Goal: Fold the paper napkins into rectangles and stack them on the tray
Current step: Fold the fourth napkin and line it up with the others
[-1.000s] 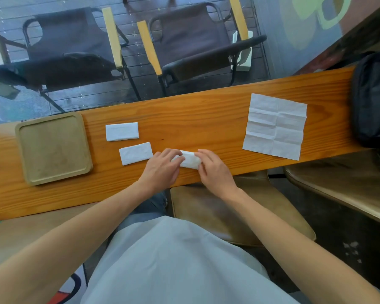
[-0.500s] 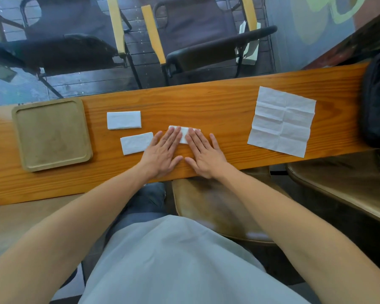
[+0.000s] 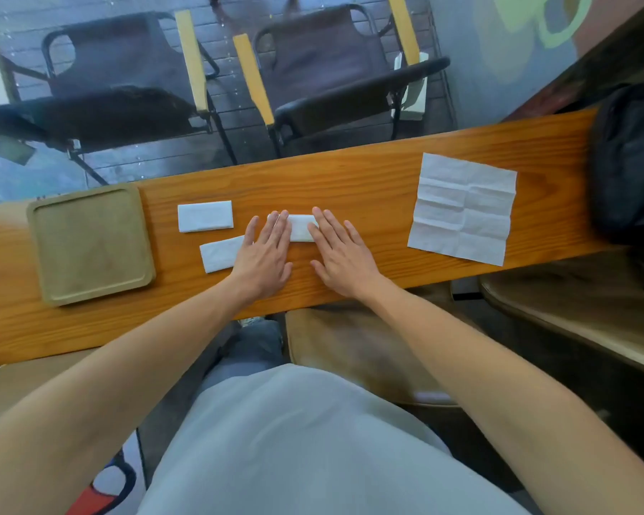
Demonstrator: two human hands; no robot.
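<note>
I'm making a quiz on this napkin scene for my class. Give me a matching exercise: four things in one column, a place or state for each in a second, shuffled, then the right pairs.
Things:
1. tray
2. unfolded napkin
3. folded napkin under the fingers
4. black bag

Places or states:
A. pressed flat by left hand and right hand
B. at the far right end of the wooden table
C. at the left, with nothing on it
D. spread open and creased, right of the hands

Pairs: 1-C, 2-D, 3-A, 4-B
</note>
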